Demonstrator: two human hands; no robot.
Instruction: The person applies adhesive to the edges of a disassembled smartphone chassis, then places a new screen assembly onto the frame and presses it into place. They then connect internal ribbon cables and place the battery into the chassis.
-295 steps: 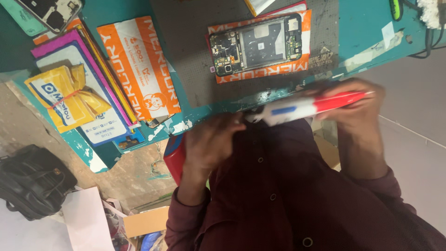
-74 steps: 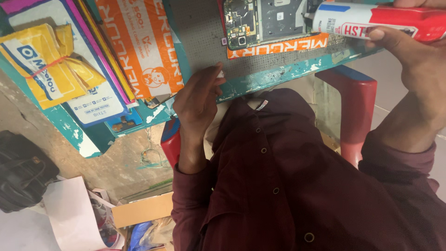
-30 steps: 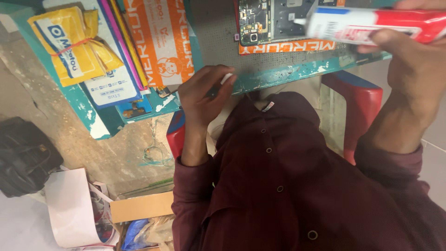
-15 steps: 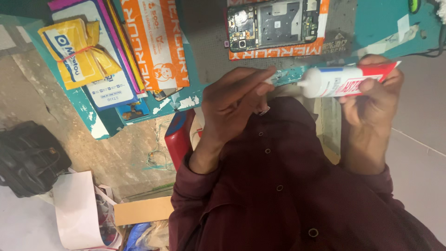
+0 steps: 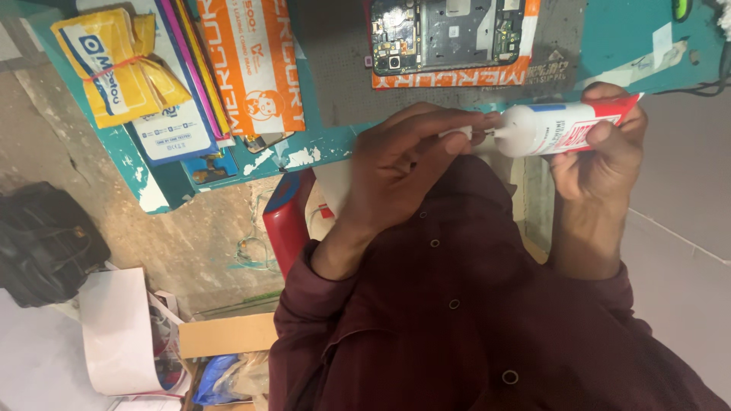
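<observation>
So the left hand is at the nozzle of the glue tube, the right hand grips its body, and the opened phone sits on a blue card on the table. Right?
Not quite. The head view shows the opened phone on an orange card, not a blue one. The rest holds: left hand at the glue tube nozzle, right hand gripping its body.
</observation>
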